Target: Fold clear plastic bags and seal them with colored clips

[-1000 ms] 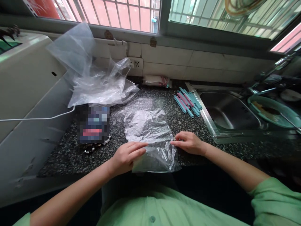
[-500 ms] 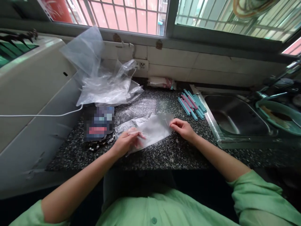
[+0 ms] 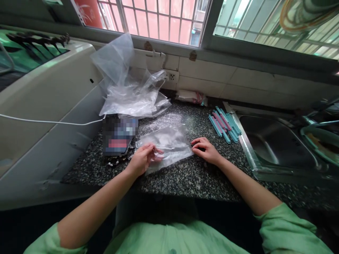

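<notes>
A clear plastic bag [image 3: 172, 143] is spread low over the speckled counter between my hands. My left hand [image 3: 141, 160] is closed on its left side, and some of the fingers show pinkish through the film. At the bag's right corner, my right hand [image 3: 208, 151] has its fingers curled with the tips against the edge; the exact grip is partly hidden. A phone-like dark item [image 3: 119, 137], its face blurred out, lies left of my left hand, with a beaded string [image 3: 113, 161] by its lower edge.
Behind is a heap of clear plastic bags [image 3: 132, 97]. Blue and pink sealing clips [image 3: 224, 123] lie to the right, beside a steel sink [image 3: 275, 141]. A packet [image 3: 191, 97] rests against the tiled wall. A white cable [image 3: 53, 120] crosses at left.
The view has swung left. The bag's right part has come down flatter towards the counter, and my right fingers look less tightly pinched. My left hand stays on the bag.
</notes>
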The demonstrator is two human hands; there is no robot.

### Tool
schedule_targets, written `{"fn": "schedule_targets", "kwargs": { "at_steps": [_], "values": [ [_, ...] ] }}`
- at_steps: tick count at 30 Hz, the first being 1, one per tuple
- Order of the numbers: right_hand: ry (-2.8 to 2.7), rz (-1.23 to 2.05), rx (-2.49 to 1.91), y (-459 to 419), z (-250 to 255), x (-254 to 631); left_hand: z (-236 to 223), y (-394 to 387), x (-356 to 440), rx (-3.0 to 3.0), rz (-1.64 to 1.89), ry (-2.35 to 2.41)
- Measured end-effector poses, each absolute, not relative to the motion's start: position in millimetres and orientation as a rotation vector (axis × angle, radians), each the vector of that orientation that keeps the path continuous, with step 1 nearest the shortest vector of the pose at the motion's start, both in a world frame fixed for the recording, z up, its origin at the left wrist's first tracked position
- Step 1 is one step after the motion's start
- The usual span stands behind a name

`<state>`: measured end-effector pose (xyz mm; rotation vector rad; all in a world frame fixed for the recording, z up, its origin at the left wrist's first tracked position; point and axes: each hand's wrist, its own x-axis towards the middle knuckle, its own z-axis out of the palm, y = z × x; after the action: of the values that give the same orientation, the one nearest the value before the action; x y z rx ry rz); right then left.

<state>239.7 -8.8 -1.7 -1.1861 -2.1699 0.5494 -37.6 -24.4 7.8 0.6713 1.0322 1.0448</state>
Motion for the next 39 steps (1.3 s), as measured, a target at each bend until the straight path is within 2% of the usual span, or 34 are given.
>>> {"fn": "schedule_targets", "kwargs": {
  "at_steps": [16, 20, 23, 26, 29, 34, 39],
  "values": [
    [-2.097, 0.437, -1.266, -6.3, -8.7, 228.9, 1.5, -31.1, -44.8, 0.719, 1.170, 1.092],
    [-2.083, 0.442, -1.274, -4.7, -9.3, 228.0, -3.5, -53.8, -53.7, 1.133, 1.154, 1.200],
    [-2.077, 0.436, -1.278, -3.1, -10.2, 227.2, -6.4, -72.9, -60.5, 1.704, 1.108, 1.508],
    [-2.084, 0.417, -1.284, -2.6, -11.3, 227.3, -5.6, -85.0, -59.9, 2.273, 1.187, 1.773],
    [-2.100, 0.392, -1.275, -2.6, -11.7, 227.9, -2.3, -86.9, -49.7, 2.631, 1.286, 1.775],
    [-2.146, 0.366, -1.223, -0.4, -10.2, 228.4, -4.6, -78.0, -28.8, 2.860, 1.041, 1.475],
    [-2.179, 0.375, -1.199, 4.4, -11.3, 229.0, -13.8, -73.4, -23.3, 2.821, 0.856, 1.648]
  ]
}}
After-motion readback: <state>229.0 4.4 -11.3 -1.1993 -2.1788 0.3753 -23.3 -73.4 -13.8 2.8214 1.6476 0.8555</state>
